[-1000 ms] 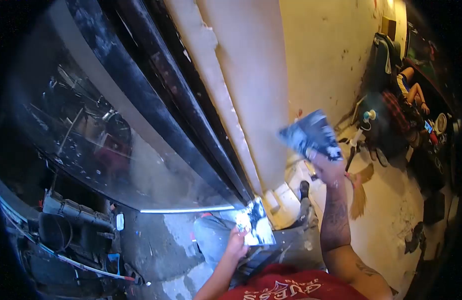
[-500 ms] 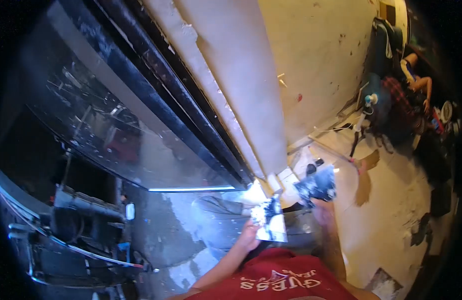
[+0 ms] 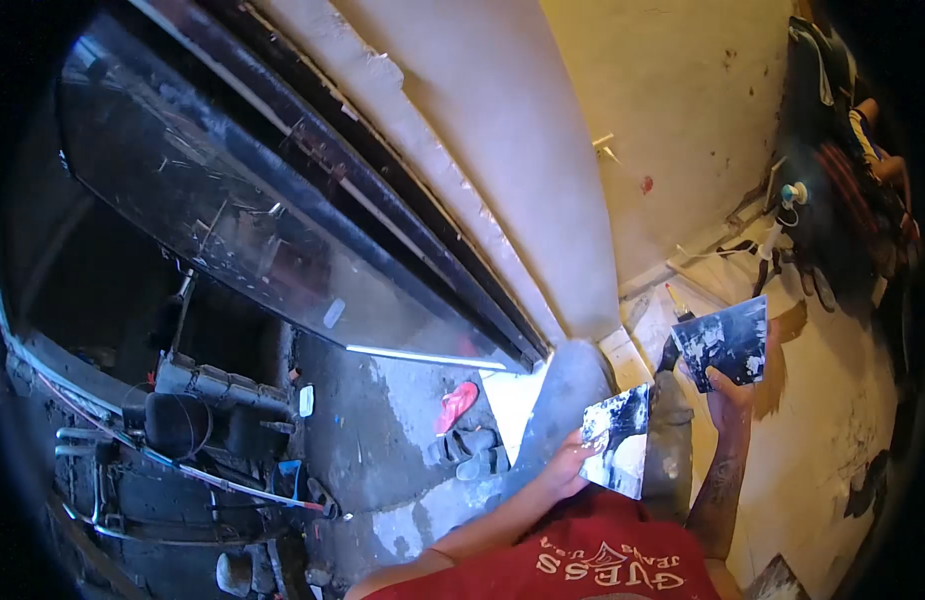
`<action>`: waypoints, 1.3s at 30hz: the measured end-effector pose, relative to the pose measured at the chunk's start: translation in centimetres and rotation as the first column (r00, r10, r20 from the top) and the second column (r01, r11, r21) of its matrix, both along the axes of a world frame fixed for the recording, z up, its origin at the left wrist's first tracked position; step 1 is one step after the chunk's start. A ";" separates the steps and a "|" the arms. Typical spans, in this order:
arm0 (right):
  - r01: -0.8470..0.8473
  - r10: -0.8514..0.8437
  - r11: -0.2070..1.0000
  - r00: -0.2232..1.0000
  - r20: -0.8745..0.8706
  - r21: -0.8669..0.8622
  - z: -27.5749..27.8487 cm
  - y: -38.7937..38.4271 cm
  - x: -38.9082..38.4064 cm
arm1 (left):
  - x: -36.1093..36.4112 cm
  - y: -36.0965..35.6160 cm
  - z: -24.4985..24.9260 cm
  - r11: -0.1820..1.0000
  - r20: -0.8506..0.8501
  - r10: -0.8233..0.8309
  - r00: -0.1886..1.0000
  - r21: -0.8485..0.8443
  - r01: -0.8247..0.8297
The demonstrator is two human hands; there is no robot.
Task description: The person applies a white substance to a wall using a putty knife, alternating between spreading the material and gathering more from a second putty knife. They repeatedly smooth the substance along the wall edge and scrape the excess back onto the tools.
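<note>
My left hand point(image 3: 571, 462) grips a flat putty blade point(image 3: 618, 442) smeared with white and dark filler, held low in front of my red shirt. My right hand point(image 3: 731, 388), on a tattooed forearm, holds a second smeared flat blade point(image 3: 728, 343) a little higher and to the right. The two blades are apart, about a hand's width between them. Both sit below the pale plastered wall point(image 3: 543, 150) and beside its lower corner.
A dark-framed glass door point(image 3: 233, 220) runs diagonally along the wall. A red sandal point(image 3: 458, 403) and dark shoes point(image 3: 468, 455) lie on the concrete floor. A parked vehicle with cables point(image 3: 198, 430) stands left. Another person point(image 3: 868, 150) sits far right among clutter.
My right hand came down from high against the wall to a spot just right of my left hand. The view swung, and the left blade rose slightly.
</note>
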State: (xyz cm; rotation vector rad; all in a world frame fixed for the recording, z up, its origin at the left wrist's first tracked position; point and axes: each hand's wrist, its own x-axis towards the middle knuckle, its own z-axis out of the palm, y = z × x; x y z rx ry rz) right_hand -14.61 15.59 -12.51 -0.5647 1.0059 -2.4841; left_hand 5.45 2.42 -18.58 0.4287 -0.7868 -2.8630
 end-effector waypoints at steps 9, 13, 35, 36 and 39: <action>0.233 -0.212 0.946 0.971 -0.113 0.225 -0.8 -7.2 -13.2 | -12.0 -15.4 5.2 0.932 0.071 -0.246 0.967 -0.255 0.256; 0.405 -0.274 0.835 0.893 -0.358 0.373 -0.7 -10.9 -14.5 | -10.1 -15.3 4.1 0.989 0.062 -0.109 0.992 -0.090 0.114; 0.043 -0.057 0.998 0.803 -0.593 -0.038 17.1 -27.3 -4.5 | -1.3 -14.3 -0.9 0.992 0.282 0.090 0.955 -0.113 -0.060; 0.006 -0.020 1.000 0.808 -0.589 -0.026 16.3 -27.1 -4.8 | -1.1 -14.3 -1.0 0.990 0.332 0.093 0.939 -0.135 -0.050; -0.151 0.114 0.988 0.860 -0.498 -0.033 11.1 -25.7 -6.1 | -1.9 -15.1 -2.0 0.984 0.422 0.054 0.905 -0.174 0.023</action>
